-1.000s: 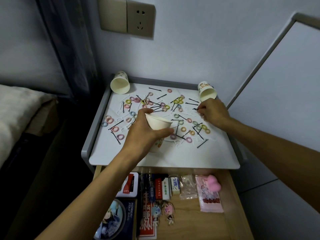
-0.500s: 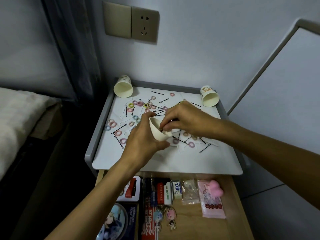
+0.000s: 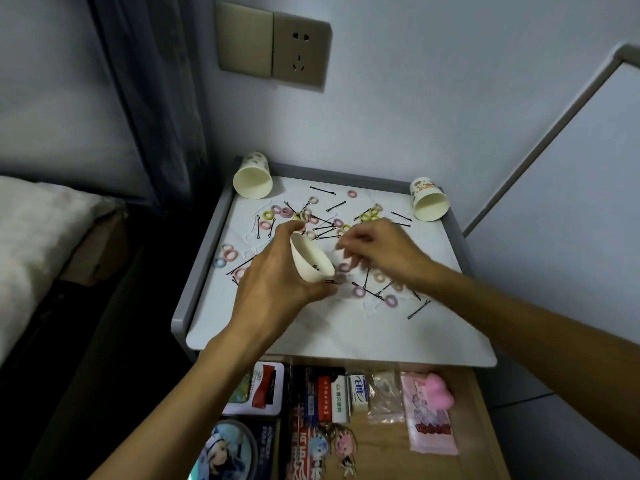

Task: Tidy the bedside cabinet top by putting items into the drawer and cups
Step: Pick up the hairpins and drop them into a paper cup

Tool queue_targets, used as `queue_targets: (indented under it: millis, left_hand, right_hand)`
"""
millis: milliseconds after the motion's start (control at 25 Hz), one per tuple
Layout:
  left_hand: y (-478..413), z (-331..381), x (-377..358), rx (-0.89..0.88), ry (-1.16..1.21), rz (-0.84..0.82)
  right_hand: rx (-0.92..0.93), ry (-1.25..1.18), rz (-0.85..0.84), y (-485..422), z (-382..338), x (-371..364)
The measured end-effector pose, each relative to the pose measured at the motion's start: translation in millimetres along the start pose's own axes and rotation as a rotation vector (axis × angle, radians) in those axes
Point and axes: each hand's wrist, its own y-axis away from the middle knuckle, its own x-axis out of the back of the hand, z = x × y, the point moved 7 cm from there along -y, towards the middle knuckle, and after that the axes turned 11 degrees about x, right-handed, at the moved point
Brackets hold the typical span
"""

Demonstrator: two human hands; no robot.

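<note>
Small white paper cup (image 3: 311, 259), held above the middle of the cabinet top (image 3: 311, 337), tipped so its mouth faces up & to the right. Left hand (image 3: 277, 282) grips it, thumb & fingers curled round its body. The cup looks v. light and thin-walled. A hard squeeze would likely crease it, so a loose wrap round the lower body seems the safest hold.

Right hand (image 3: 377, 247) is just beside the cup's mouth, fingers bent toward it but motion-blurred. Can't tell whether they pinch anything.

Scattered over the top, behind & to the right of the hands: thin black bobby pins (image 3: 419, 309) and small pastel hair ties (image 3: 390, 301), many overlapping. Pins look stiff, flat and slick, prob. best lifted w/ fingertips at one end. Ties look soft & easy to pinch.

Two more cups lie on their sides at the back corners: left cup (image 3: 252, 178), right cup (image 3: 429, 200). Below, the drawer (image 3: 388, 455) stands open w/ small boxes, packets & keyrings inside. Wall socket (image 3: 301, 53) above, bed (image 3: 34, 230) to the left.
</note>
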Motion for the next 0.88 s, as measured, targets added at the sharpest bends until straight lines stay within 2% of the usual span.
queue_targets:
  millis: [120, 240, 400, 600, 720, 880]
  left_hand:
    - [-4.2, -1.3, 4.7, 0.028, 0.068, 0.002]
    - [-10.2, -2.4, 4.5, 0.029, 0.081, -0.003]
    - [-14.3, -5.7, 1.7, 0.034, 0.091, -0.01]
    - [-13.0, -6.1, -0.3, 0.039, 0.094, -0.019]
    - [-12.2, -6.3, -1.9, 0.046, 0.104, -0.027]
    - [-10.4, -6.2, -3.2, 0.065, 0.108, -0.034]
  right_hand:
    - [-0.108, 0.42, 0.203, -31.5, 60.6, 63.9]
    - [-0.208, 0.642, 0.192, -48.0, 103.3, 88.1]
    - [-0.179, 0.766, 0.202, -54.2, 115.5, 84.6]
    - [-0.181, 0.674, 0.291, -49.5, 118.9, 86.1]
    - [-0.201, 0.713, 0.235, -47.1, 118.4, 83.3]
    - [-0.135, 0.786, 0.171, -46.1, 115.6, 79.3]
